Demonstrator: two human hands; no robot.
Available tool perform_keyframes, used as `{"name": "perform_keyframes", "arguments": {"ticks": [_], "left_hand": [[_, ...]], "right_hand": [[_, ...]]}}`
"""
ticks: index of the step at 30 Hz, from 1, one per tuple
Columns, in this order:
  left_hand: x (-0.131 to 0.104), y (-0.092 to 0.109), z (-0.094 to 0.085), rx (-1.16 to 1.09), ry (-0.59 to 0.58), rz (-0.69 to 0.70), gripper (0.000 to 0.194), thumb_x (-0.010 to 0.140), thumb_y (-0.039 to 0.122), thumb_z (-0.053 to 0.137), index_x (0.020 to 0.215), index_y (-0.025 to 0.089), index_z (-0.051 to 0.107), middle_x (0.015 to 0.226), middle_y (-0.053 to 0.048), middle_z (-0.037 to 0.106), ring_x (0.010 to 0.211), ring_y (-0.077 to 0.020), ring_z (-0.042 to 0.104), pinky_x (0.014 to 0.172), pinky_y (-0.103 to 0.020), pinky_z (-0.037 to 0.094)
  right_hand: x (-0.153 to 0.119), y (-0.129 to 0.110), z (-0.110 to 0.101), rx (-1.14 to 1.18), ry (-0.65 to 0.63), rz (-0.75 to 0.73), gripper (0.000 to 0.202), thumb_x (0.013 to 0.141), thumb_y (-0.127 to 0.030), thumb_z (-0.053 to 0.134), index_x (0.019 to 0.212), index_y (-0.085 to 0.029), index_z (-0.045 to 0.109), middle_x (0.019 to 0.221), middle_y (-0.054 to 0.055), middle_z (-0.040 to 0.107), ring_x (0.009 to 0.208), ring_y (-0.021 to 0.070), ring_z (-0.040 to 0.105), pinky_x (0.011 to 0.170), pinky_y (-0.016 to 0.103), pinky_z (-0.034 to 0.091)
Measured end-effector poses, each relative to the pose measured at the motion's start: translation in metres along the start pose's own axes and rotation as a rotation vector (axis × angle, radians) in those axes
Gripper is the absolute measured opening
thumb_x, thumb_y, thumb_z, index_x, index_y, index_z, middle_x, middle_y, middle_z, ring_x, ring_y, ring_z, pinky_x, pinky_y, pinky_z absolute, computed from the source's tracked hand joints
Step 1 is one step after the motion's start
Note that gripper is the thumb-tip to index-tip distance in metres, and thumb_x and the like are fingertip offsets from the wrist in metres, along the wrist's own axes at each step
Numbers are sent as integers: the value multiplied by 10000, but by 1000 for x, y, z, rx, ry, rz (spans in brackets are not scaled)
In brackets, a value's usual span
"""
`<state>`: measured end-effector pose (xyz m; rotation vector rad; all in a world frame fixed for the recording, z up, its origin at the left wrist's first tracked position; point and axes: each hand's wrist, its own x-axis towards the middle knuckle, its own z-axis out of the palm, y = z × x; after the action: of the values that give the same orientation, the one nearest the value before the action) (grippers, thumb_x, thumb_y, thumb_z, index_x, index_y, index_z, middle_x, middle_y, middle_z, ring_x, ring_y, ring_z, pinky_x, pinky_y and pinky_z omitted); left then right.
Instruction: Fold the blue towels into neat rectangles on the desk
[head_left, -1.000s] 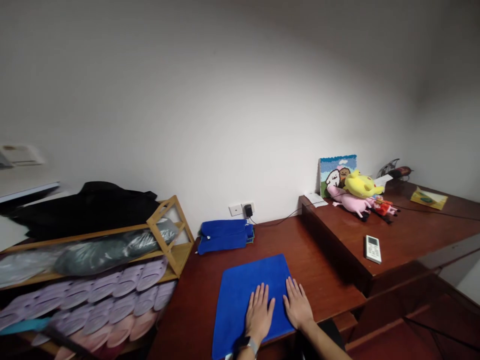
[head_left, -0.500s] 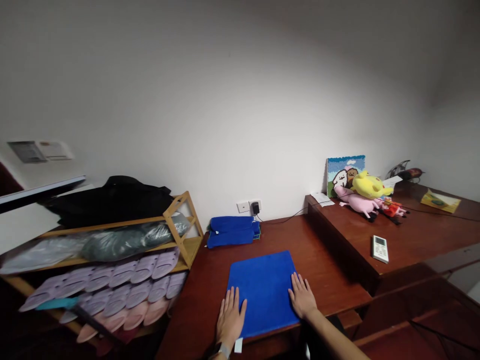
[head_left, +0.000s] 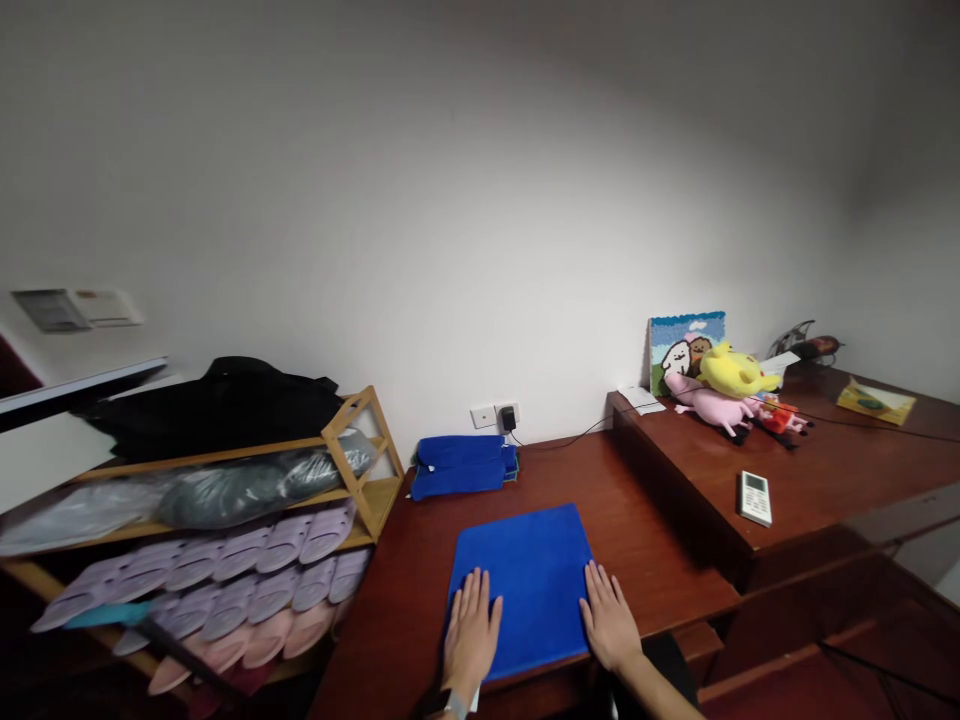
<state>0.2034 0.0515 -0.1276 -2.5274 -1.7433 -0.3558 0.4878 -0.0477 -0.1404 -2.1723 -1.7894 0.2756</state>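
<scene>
A blue cloth (head_left: 529, 590) lies spread flat on the reddish-brown wooden desk (head_left: 405, 600). On its left edge rests my left hand (head_left: 472, 625), palm down with fingers stretched out and a watch at the wrist. My right hand (head_left: 609, 615) lies flat along the cloth's right edge, fingers extended toward the wall. A white tag at the cloth's near left corner is mostly hidden by my left hand. Farther back, against the wall, sits a pile of folded blue cloths (head_left: 461, 465).
A wooden rack (head_left: 367, 480) with lilac and pink slippers (head_left: 247, 590) and a black bag (head_left: 225, 405) stands left. On the raised desk at right are a remote control (head_left: 754, 498), plush toys (head_left: 735, 375), a picture (head_left: 686, 350) and a tissue pack (head_left: 876, 400). A plugged-in black adapter (head_left: 508, 418) trails a cable.
My left hand has shifted slightly up and to the right onto the cloth, covering more of the tag. My right hand has moved slightly nearer the desk's front edge. The view has shifted slightly.
</scene>
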Motion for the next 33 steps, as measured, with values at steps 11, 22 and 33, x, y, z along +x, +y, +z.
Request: {"name": "perform_keyframes", "arguments": {"ticks": [11, 22, 33], "left_hand": [[11, 114, 31, -145, -68, 319, 578, 1075, 433, 267, 1624, 255, 295, 1675, -70, 347, 1549, -256, 331, 1265, -512, 321], [-10, -17, 2, -37, -49, -20, 672, 1042, 574, 301, 1615, 226, 349, 1690, -68, 300, 1567, -269, 281, 1281, -506, 286], [-13, -19, 7, -52, -33, -11, 715, 1041, 604, 271, 1620, 191, 338, 1693, -85, 290, 1570, -272, 272, 1286, -509, 276]], "right_hand": [[0, 2, 0, 0, -12, -17, 686, 1050, -536, 195, 1637, -187, 258, 1695, 8, 190, 1591, 234, 180, 1315, 453, 150], [-1, 5, 5, -34, 1, -9, 679, 1049, -511, 222, 1636, -179, 287, 1695, 22, 228, 1586, 228, 203, 1311, 441, 171], [45, -2, -17, -3, -15, 25, 674, 1058, -457, 112, 1653, -159, 214, 1715, 11, 190, 1597, 205, 160, 1306, 413, 143]]}}
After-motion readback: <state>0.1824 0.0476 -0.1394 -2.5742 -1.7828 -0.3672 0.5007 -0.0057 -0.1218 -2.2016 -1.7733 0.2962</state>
